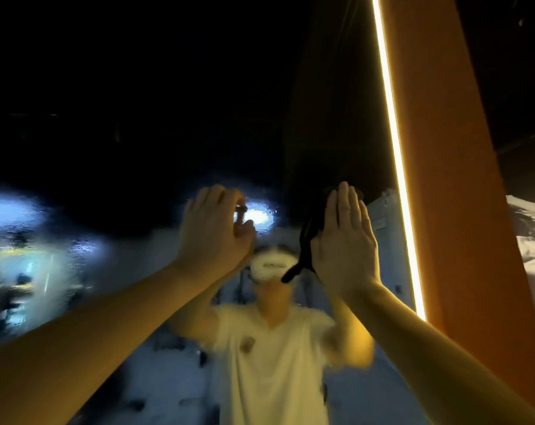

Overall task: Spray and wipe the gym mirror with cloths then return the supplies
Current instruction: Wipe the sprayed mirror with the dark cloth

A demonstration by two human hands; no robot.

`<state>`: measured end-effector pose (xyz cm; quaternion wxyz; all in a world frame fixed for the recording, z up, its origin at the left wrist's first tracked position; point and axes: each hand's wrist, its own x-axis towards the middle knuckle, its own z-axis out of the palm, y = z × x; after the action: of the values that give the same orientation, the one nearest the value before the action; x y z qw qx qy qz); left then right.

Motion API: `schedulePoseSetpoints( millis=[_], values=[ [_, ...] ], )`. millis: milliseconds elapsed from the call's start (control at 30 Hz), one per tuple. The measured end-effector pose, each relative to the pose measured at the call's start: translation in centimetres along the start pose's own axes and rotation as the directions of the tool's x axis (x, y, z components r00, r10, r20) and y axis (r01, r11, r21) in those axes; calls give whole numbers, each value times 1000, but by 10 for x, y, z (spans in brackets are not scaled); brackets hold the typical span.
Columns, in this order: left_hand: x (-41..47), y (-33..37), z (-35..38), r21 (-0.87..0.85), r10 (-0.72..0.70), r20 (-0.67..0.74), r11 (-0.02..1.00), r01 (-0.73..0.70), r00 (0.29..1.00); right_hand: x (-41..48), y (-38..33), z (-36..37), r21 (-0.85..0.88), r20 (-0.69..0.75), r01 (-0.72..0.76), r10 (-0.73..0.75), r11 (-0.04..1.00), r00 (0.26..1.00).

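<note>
A dim gym is shown, edged by an orange pillar (462, 179) with a light strip (395, 148). Nearest, the right hand (346, 240) is held flat, fingers straight, and a dark cloth (309, 234) is pressed under it against the mirror (76, 256). The left hand (214, 231) is curled; whether anything is pinched cannot be told. Wiping is judged to be in hand. Next, the cloth should be swept across the smeared glass.
</note>
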<state>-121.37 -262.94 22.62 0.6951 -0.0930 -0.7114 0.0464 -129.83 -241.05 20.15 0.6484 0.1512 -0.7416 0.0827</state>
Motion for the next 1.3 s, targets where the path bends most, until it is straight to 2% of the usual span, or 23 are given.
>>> schedulePoseSetpoints(
  millis=[67,133,200,300,400,500,633,800,900,1033,1133,1233,1300],
  values=[
    [-15,-25,-8,49,-12,-18,999,13,1000,15,-24,2,49,-18,-49,50,998,999],
    [-27,-43,-13,68,-20,-24,997,22,1000,28,-56,5,68,-35,-23,26,997,999],
    [-38,-53,-15,60,-43,-22,997,44,999,36,-90,8,58,-35,63,-61,996,997],
    [-50,-55,-15,60,-71,-26,996,73,997,32,-129,13,11,2,290,-290,957,957],
    [-54,-43,-12,39,-61,-30,997,62,998,28,-120,11,-40,35,389,-388,920,921],
    [-55,-28,-4,8,-67,12,998,67,998,28,-78,5,-95,42,302,-299,949,953],
    [-57,-13,15,101,-43,96,994,33,995,23,-10,-5,-165,63,181,-173,970,983],
    [-62,-12,25,180,-12,89,984,-4,996,1,58,-13,-202,77,37,-22,979,997],
    [-62,-16,25,196,-3,95,981,-16,995,-8,59,-12,-168,49,-67,76,984,996],
    [-61,-21,22,172,27,96,984,-44,995,-4,5,1,21,47,-169,168,985,985],
    [-62,-31,13,113,63,106,991,-75,992,-3,-50,5,163,57,-107,99,981,993],
    [-76,-36,-2,21,-15,61,1000,14,998,-9,-101,9,185,52,11,-21,983,998],
    [-91,-34,-9,-11,-65,42,998,65,997,-24,-125,13,195,56,150,-163,969,985]
  ],
)
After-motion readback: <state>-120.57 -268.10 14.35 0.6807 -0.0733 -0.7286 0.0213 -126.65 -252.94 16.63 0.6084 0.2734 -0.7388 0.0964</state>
